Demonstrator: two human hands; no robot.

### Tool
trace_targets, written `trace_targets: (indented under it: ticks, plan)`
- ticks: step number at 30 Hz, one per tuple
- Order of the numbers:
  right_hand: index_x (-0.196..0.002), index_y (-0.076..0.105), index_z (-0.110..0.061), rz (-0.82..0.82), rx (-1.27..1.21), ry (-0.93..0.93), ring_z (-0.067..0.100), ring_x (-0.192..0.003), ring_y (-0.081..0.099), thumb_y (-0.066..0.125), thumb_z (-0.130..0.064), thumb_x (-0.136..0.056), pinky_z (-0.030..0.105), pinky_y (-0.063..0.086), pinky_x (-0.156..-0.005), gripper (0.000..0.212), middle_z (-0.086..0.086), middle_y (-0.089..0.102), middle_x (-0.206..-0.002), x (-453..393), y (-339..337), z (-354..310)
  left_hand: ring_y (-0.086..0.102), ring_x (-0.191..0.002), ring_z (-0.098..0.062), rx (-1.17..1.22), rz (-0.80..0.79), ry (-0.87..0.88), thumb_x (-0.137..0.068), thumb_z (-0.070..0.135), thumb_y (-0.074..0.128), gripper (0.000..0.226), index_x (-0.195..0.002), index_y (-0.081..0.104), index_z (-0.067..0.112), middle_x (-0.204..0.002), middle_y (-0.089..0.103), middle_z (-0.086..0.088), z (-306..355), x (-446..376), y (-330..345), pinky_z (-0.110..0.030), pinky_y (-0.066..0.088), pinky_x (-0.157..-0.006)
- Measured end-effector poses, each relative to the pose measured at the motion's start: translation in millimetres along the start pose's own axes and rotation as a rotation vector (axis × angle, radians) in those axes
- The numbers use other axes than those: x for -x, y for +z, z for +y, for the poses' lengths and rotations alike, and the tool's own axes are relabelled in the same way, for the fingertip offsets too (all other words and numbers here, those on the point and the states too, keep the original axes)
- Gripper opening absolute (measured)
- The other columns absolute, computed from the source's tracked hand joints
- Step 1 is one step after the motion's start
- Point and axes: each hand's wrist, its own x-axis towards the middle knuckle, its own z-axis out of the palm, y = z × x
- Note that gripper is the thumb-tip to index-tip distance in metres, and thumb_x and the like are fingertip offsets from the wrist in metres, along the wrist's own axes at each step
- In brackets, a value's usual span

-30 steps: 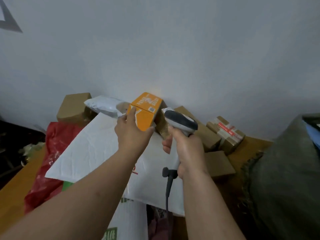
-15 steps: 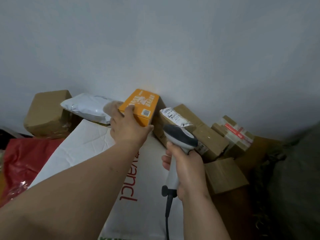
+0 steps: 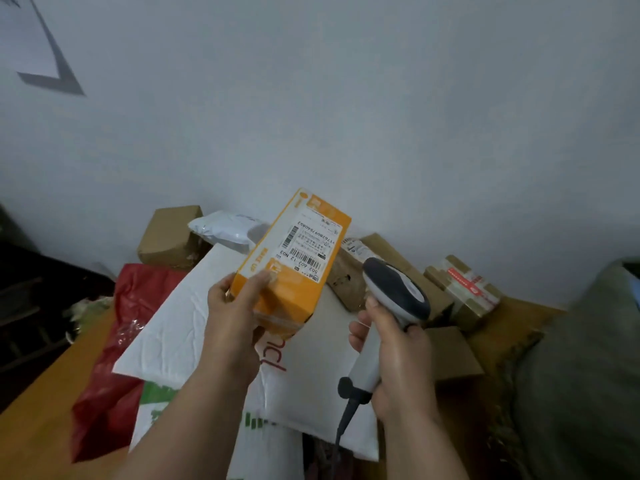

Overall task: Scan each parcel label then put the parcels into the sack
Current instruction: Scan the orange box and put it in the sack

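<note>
Head view: our left hand [image 3: 239,317] grips the orange parcel [image 3: 294,268] by its near end, fingers wrapped round it, tilted so its label [image 3: 310,245] faces us & the scanner [image 3: 391,306]. Right hand [image 3: 398,362] is closed round the scanner handle, head aimed at the barcode, prob. ready to scan. Other parcels sit behind on the tabletop [image 3: 38,403]; a grey-green sack [image 3: 585,375], we think, sits at right.

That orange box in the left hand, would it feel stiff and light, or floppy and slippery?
Probably stiff: the orange box keeps straight edges and flat faces while the left hand grips only its lower end. Likely light for its size, since one hand holds it tilted up. The clear tape near its bottom might feel a bit slick.
</note>
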Motion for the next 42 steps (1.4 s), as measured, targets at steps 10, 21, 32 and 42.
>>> trace_targets:
  ticks: [10, 21, 32, 42]
  plan:
    - [-0.088, 0.072, -0.002, -0.229, 0.081, 0.055, 0.019, -0.062, 0.071, 0.077, -0.028, -0.087, 0.028, 0.055, -0.054, 0.026, 0.007, 0.072, -0.07, 88, -65, -43, 0.061, -0.106, -0.026, 0.244, -0.067, -0.014, -0.085, 0.018, 0.07, 0.049, -0.128, 0.046, 0.02, -0.114, 0.065, -0.005, -31, 121, -24, -0.042, 0.051, -0.078]
    - [-0.079, 0.072, 0.0, -0.441, 0.227, -0.005, 0.029, -0.063, 0.069, 0.076, -0.025, -0.086, 0.033, 0.053, -0.054, 0.026, 0.015, 0.068, -0.068, 161, -85, -70, 0.061, -0.115, -0.025, 0.358, -0.132, 0.067, -0.054, 0.021, 0.082, 0.091, -0.136, 0.045, 0.03, -0.131, 0.06, -0.006, -15, 173, -46, -0.047, 0.058, -0.076]
    - [-0.08, 0.069, 0.001, -0.458, 0.277, -0.029, 0.031, -0.059, 0.067, 0.073, -0.018, -0.088, 0.033, 0.053, -0.05, 0.022, 0.016, 0.065, -0.065, 196, -52, -63, 0.062, -0.116, -0.027, 0.392, -0.132, 0.106, -0.054, 0.016, 0.082, 0.092, -0.136, 0.044, 0.032, -0.135, 0.056, -0.01, 12, 178, -79, -0.043, 0.058, -0.074]
    - [-0.072, 0.071, -0.005, -0.461, 0.278, -0.018, 0.031, -0.061, 0.067, 0.074, -0.023, -0.086, 0.035, 0.053, -0.054, 0.024, 0.017, 0.067, -0.066, 208, -46, -57, 0.062, -0.115, -0.026, 0.409, -0.153, 0.107, -0.056, 0.014, 0.081, 0.09, -0.136, 0.044, 0.032, -0.134, 0.056, -0.01, 17, 184, -92, -0.045, 0.057, -0.08]
